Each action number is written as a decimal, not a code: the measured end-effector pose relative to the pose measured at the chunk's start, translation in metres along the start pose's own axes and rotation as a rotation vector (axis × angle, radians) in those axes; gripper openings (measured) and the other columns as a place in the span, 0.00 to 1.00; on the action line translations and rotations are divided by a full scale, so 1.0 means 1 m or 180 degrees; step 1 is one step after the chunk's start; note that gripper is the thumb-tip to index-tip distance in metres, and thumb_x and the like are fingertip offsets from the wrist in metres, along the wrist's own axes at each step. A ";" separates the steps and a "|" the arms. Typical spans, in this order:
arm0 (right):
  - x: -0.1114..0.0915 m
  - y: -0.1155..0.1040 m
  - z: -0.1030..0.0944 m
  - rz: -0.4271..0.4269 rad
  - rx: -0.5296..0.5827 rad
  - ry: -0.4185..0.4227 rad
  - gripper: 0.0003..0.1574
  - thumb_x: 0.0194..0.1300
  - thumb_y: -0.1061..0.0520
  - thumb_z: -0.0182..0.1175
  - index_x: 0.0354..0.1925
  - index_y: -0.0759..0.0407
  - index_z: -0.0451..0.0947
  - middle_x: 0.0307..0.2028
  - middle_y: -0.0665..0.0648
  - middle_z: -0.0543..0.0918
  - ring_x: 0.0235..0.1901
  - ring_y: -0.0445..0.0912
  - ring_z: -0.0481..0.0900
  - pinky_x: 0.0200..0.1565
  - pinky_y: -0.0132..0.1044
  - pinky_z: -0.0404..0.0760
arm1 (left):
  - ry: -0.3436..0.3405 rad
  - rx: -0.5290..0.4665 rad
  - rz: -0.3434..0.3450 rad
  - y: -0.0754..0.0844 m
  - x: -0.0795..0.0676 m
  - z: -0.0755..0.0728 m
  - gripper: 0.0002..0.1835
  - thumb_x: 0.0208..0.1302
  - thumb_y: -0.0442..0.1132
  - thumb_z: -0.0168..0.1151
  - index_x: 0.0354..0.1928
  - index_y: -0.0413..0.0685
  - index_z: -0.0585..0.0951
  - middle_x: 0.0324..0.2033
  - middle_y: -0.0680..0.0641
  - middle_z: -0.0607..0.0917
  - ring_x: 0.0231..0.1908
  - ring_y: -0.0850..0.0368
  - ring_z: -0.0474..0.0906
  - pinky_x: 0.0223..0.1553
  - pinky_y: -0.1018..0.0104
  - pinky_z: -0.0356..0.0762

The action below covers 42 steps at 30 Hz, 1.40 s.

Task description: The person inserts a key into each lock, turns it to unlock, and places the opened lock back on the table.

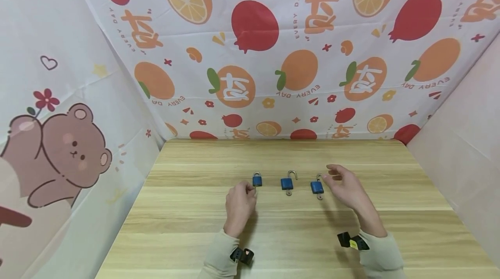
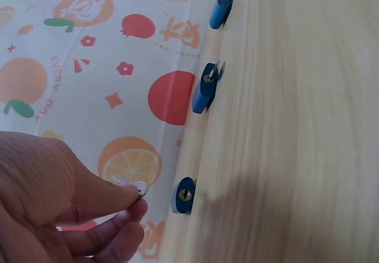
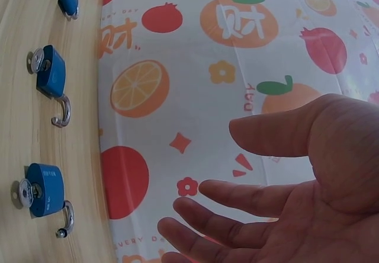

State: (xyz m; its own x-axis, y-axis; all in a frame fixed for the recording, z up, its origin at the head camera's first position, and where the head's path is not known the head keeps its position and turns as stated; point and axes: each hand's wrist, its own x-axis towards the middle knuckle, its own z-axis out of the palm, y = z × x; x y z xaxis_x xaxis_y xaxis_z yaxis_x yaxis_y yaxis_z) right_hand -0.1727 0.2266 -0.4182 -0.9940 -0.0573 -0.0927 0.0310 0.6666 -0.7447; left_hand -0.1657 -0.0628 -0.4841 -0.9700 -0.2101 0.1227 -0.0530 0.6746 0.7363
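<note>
Around the middle padlock (image 1: 287, 184), with its shackle released and a key (image 1: 288, 192) in it, you have the left padlock (image 1: 257, 181) to its left, shackle closed, and the right padlock (image 1: 317, 187) to its right, likewise released and keyed. Beyond it, a fruit-print cloth (image 1: 273, 66) hangs behind the table (image 1: 297, 235).

Your left hand (image 1: 240, 203), left of the middle padlock and nearer you, pinches a loose key (image 2: 141, 188) between thumb and fingers, just apart from the left padlock's keyhole. Your right hand (image 1: 345, 188), to the middle padlock's right, past the right padlock, holds nothing, thumb and fingers spread wide.

The padlock bodies are blue and blocky, the shackles shiny metal hooks, the tabletop pale wood-grained.
</note>
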 end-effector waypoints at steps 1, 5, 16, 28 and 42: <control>0.000 0.000 0.001 -0.0001 0.0006 -0.0004 0.34 0.77 0.48 0.54 0.72 0.64 0.65 0.66 0.72 0.74 0.66 0.67 0.72 0.60 0.61 0.77 | 0.0023 -0.0002 0.0007 0.001 0.000 0.000 0.07 0.65 0.32 0.66 0.28 0.45 0.83 0.25 0.47 0.88 0.20 0.59 0.75 0.22 0.67 0.68; 0.001 -0.001 0.004 -0.0002 0.0030 -0.0012 0.33 0.77 0.48 0.54 0.71 0.65 0.66 0.65 0.72 0.74 0.66 0.67 0.72 0.60 0.61 0.77 | 0.0121 0.0032 0.0037 0.003 0.000 0.001 0.07 0.62 0.31 0.67 0.26 0.47 0.83 0.24 0.49 0.87 0.23 0.58 0.77 0.26 0.64 0.71; 0.002 -0.005 0.009 -0.0069 0.0060 0.0039 0.32 0.77 0.50 0.55 0.70 0.65 0.67 0.64 0.71 0.76 0.65 0.66 0.74 0.60 0.60 0.77 | 0.0248 -0.0119 0.0173 0.008 0.002 0.003 0.04 0.61 0.29 0.67 0.30 0.43 0.86 0.26 0.47 0.89 0.23 0.61 0.80 0.26 0.65 0.74; 0.006 -0.011 0.017 -0.0251 0.0083 0.0058 0.29 0.77 0.53 0.54 0.69 0.66 0.68 0.61 0.70 0.78 0.62 0.64 0.76 0.59 0.59 0.79 | 0.0306 -0.0293 0.0315 0.016 0.002 0.001 0.02 0.62 0.30 0.68 0.33 0.41 0.88 0.26 0.47 0.89 0.21 0.63 0.79 0.27 0.66 0.75; 0.010 -0.018 0.025 -0.0288 0.0199 -0.0012 0.29 0.76 0.53 0.55 0.68 0.65 0.70 0.60 0.68 0.79 0.60 0.61 0.78 0.56 0.53 0.82 | 0.0224 -0.0668 0.0283 0.024 0.003 0.004 0.02 0.60 0.27 0.68 0.34 0.38 0.88 0.25 0.45 0.88 0.22 0.64 0.75 0.24 0.75 0.72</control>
State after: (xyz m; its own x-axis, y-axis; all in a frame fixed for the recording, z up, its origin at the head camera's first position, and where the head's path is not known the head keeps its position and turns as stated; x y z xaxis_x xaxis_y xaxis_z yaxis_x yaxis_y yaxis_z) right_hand -0.1811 0.1959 -0.4225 -0.9927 -0.1181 -0.0257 -0.0522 0.6111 -0.7898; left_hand -0.1708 -0.0444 -0.4687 -0.9493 -0.2102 0.2338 0.0894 0.5324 0.8418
